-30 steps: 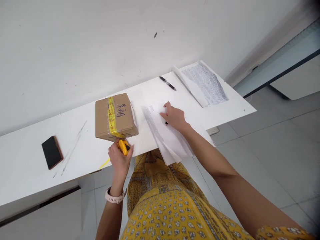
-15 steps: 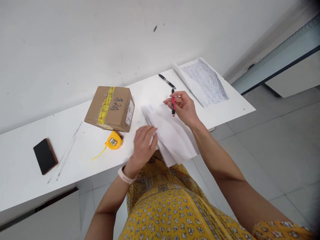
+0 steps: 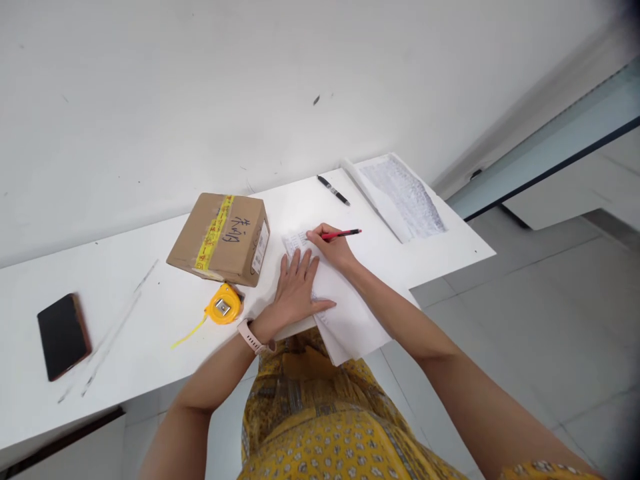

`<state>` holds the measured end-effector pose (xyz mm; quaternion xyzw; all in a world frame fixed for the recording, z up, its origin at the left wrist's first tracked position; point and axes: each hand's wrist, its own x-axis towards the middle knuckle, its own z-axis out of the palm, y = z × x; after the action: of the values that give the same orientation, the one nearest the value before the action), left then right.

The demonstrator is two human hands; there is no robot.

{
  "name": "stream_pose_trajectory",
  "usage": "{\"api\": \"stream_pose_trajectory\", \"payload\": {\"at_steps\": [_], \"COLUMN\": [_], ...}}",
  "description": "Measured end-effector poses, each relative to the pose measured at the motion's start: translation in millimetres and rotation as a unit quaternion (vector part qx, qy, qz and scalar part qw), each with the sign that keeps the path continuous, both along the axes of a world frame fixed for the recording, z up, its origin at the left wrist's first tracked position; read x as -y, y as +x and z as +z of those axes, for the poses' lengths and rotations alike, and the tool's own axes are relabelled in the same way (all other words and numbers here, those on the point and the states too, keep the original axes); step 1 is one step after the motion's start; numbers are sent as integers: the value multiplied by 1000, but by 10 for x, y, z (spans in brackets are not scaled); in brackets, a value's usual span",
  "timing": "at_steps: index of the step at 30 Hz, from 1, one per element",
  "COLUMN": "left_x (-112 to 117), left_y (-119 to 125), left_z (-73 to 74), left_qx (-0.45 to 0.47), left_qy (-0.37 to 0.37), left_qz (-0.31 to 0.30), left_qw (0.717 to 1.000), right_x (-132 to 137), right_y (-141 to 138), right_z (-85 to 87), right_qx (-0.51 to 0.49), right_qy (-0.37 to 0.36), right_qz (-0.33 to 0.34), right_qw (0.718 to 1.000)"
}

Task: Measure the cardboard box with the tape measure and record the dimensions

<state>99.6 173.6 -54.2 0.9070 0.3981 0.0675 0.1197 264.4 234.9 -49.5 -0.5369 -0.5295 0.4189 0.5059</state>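
Observation:
My right hand (image 3: pixel 334 248) grips a red and black pen (image 3: pixel 345 234), its writing end down at the upper part of a stack of white paper sheets (image 3: pixel 355 313). Rows of small handwriting show near the top left of the sheets; my hand covers the pen's tip. Flat across the left side of the paper lies my left hand (image 3: pixel 299 287), fingers spread. The lower corner of the sheets hangs past the table's front edge. To the left of my left hand is a yellow tape measure (image 3: pixel 223 305) with a bit of its blade out.
A taped cardboard box (image 3: pixel 220 237) stands behind the tape measure on the white table (image 3: pixel 135 280). Far left lies a black phone (image 3: pixel 63 337). Behind my right hand are a black pen (image 3: pixel 333 190) and more handwritten sheets (image 3: pixel 403 197), near the wall.
My right hand has lowered from above the sheets onto them, and the pen has swung from upright to slanting. My left hand has flattened and spread on the paper. The view has shifted slightly.

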Motion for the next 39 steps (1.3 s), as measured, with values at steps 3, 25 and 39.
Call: {"api": "stream_pose_trajectory", "payload": {"at_steps": [3,25,39], "left_x": [-6,-18,-13], "left_y": [27,39,47], "left_z": [-8,-48,5], "left_qx": [14,61,34], "left_qy": [4,2,-4], "left_qz": [16,40,37], "left_qw": [1000,997,999], "right_x": [2,12,21], "right_y": [-2,-61,-71], "right_z": [-29,-77,-63], "right_qx": [1,59,57], "right_qy": [0,21,16], "right_qz": [15,-8,-9], "right_qw": [1000,998,998]}}
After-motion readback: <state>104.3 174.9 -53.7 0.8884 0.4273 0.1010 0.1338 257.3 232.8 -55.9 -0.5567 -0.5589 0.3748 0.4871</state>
